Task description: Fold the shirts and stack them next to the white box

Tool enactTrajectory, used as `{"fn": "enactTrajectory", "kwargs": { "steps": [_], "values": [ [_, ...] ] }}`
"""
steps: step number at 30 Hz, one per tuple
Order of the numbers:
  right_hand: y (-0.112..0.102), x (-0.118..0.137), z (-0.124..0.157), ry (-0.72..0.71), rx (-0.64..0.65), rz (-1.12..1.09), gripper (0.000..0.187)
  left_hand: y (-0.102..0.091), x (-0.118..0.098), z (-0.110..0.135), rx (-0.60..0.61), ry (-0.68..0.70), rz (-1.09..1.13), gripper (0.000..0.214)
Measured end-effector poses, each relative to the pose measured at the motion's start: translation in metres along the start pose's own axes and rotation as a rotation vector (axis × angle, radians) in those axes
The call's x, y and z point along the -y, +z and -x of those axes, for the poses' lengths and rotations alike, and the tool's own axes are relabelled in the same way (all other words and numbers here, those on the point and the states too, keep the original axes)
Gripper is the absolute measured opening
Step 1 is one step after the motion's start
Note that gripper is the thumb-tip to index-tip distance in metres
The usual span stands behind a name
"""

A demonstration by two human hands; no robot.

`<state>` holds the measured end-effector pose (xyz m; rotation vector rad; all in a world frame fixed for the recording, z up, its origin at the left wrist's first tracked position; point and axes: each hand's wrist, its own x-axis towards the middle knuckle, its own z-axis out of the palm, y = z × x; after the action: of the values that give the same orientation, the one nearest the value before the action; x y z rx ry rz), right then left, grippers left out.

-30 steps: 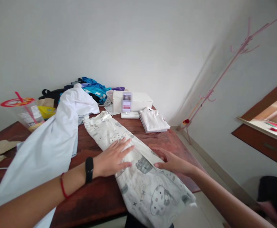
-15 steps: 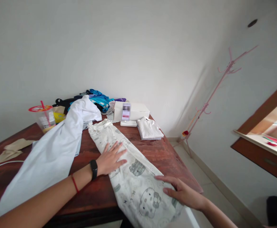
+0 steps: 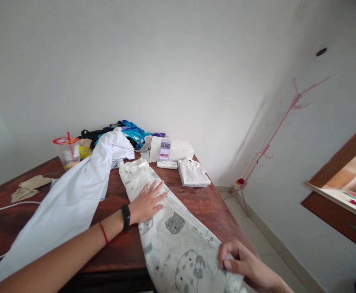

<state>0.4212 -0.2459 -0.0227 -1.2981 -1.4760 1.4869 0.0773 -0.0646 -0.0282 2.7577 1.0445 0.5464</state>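
A pair of white pajama pants [image 3: 162,248] with a grey cartoon-cat print lies lengthwise on the wooden table [image 3: 193,195], folded narrow. Its gathered end points to the wall, and the near end hangs over the front edge. My left hand [image 3: 147,202] rests flat on the middle of the cloth, fingers spread. At the right side of the near end, my right hand [image 3: 242,260] has its fingers curled and pinched on the fabric's edge. To the left, a long white garment [image 3: 64,203] stretches from a clothes heap toward the front.
Behind lie a heap of blue and black clothes [image 3: 135,134], a white box [image 3: 179,149] and folded white clothes [image 3: 193,173]. A plastic cup [image 3: 69,154] with a straw and beige cloth pieces [image 3: 31,187] are left. A pink coat rack [image 3: 272,142] stands right.
My right hand has gone from loosely extended fingers to a pinch on the pants' edge, slightly lower and to the right. My left hand stays flat on the cloth. The view has shifted slightly.
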Motion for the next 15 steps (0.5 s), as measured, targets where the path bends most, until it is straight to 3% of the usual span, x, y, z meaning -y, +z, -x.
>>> {"fn": "enactTrajectory", "kwargs": {
  "steps": [5, 9, 12, 15],
  "values": [
    [0.008, 0.023, -0.009, -0.025, 0.049, -0.421, 0.041, -0.013, -0.081, 0.064, 0.26, 0.273, 0.304, 0.073],
    [0.028, 0.047, -0.027, -0.051, 0.084, -0.613, 0.038, 0.021, -0.108, 0.095, 0.234, 0.159, 0.284, 0.111],
    [0.043, 0.063, -0.044, -0.11, 0.072, -0.656, 0.039, 0.061, -0.115, 0.095, 0.135, 0.042, 0.277, 0.12],
    [0.053, 0.075, -0.058, -0.156, 0.03, -0.637, 0.038, 0.087, -0.119, 0.093, -0.159, -0.12, 0.431, 0.115]
  ]
}}
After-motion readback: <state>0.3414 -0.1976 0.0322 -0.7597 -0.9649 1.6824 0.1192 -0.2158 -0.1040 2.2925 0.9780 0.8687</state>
